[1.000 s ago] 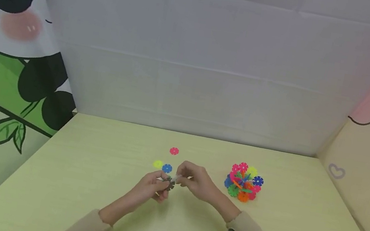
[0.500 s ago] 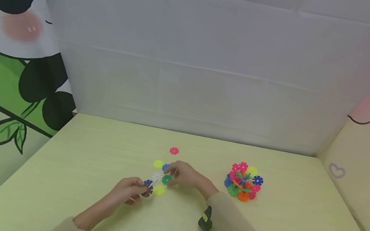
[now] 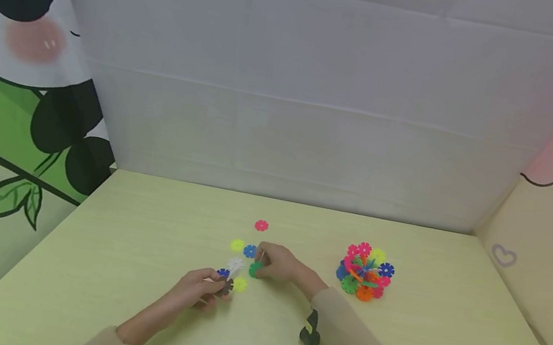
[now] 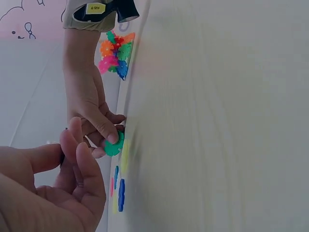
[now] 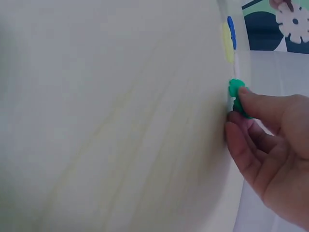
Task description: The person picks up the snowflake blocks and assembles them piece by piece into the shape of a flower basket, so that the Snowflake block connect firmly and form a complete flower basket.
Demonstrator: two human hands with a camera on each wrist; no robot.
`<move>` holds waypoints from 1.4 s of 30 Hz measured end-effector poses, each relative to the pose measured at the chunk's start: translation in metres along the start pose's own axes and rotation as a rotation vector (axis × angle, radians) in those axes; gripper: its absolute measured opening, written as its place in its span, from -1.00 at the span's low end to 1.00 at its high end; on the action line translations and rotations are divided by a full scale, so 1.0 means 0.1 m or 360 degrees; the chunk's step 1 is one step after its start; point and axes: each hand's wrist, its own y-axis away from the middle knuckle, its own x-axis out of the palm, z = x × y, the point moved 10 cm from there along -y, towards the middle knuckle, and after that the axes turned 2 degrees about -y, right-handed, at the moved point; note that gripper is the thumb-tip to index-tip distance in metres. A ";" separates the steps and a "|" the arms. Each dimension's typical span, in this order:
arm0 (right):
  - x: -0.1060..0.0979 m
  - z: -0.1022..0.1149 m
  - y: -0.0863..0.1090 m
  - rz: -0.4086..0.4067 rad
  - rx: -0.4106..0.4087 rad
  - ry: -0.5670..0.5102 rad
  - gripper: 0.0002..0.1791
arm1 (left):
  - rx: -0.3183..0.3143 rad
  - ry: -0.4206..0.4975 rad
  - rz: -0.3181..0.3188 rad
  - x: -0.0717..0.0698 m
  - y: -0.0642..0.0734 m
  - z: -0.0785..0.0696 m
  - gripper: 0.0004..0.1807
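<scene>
Head view: over a pale yellow wooden table (image 3: 180,223), the left hand (image 3: 199,291) pinches a dark grey, round, notched plastic disc (image 3: 227,287) between thumb and curled fingers, a thin whitish piece jutting up from it. The right hand (image 3: 279,263) pinches a green, round, notched plastic disc (image 3: 254,270), mostly closed around its edge. Flat near them lie a white notched disc (image 3: 235,264), a medium-blue disc (image 3: 250,251), a dark blue disc (image 3: 223,273), two yellow discs (image 3: 240,284) and, farther off, a pink disc (image 3: 261,225). Well to the right sits a ball-like cluster of joined multicoloured discs (image 3: 365,274).

Left wrist view: the green disc turns its broad face toward the camera, tilted up from the table. Discs lying flat appear edge-on as thin strips. Between the left thumb and fingers only a sliver of dark grey shows.

Right wrist view: thumb and fingertips nip the green disc, partly covering it. Top right, a white toothed disc with a central hole (image 5: 295,30) faces the camera, touching the left fingers.
</scene>
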 end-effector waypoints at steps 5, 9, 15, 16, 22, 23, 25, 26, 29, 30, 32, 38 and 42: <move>-0.11 0.04 0.17 -0.0054 0.0033 -0.0259 -0.92 | 0.0100 0.0077 0.0056 0.14 -0.05 -0.12 -0.83; -0.29 0.16 0.31 -0.0202 -0.0001 -0.0626 -0.88 | 0.0165 0.0114 0.0069 0.22 -0.07 -0.21 -0.82; -0.45 0.27 0.39 -0.0310 -0.0057 -0.0769 -0.84 | 0.0185 0.0160 0.0050 0.29 -0.10 -0.24 -0.83; -0.45 0.27 0.39 -0.0306 -0.0056 -0.0771 -0.84 | 0.0185 0.0168 0.0045 0.30 -0.11 -0.24 -0.84; -0.45 0.30 0.42 -0.0265 -0.0060 -0.0720 -0.84 | 0.0213 0.0159 -0.0006 0.29 -0.11 -0.25 -0.87; -0.45 0.31 0.42 -0.0258 -0.0062 -0.0701 -0.84 | 0.0223 0.0154 -0.0013 0.29 -0.11 -0.26 -0.87; -0.45 0.31 0.42 -0.0247 -0.0072 -0.0674 -0.84 | 0.0234 0.0146 -0.0025 0.28 -0.11 -0.26 -0.88; -0.45 0.31 0.42 -0.0241 -0.0071 -0.0668 -0.83 | 0.0235 0.0149 -0.0023 0.28 -0.11 -0.26 -0.87; -0.45 0.31 0.42 -0.0222 -0.0064 -0.0674 -0.83 | 0.0232 0.0169 0.0001 0.29 -0.12 -0.26 -0.87; -0.45 0.30 0.42 -0.0218 -0.0057 -0.0679 -0.84 | 0.0228 0.0169 0.0010 0.29 -0.12 -0.25 -0.87; -0.43 0.30 0.41 -0.0208 -0.0052 -0.0679 -0.86 | 0.0227 0.0170 0.0025 0.30 -0.12 -0.25 -0.88; -0.41 0.38 0.43 -0.0282 -0.0107 -0.0587 -0.94 | 0.0258 0.0177 -0.0010 0.30 -0.08 -0.29 -0.89; -0.44 0.47 0.46 -0.0328 -0.0166 -0.0534 -0.93 | 0.0288 0.0195 -0.0079 0.30 -0.06 -0.33 -0.91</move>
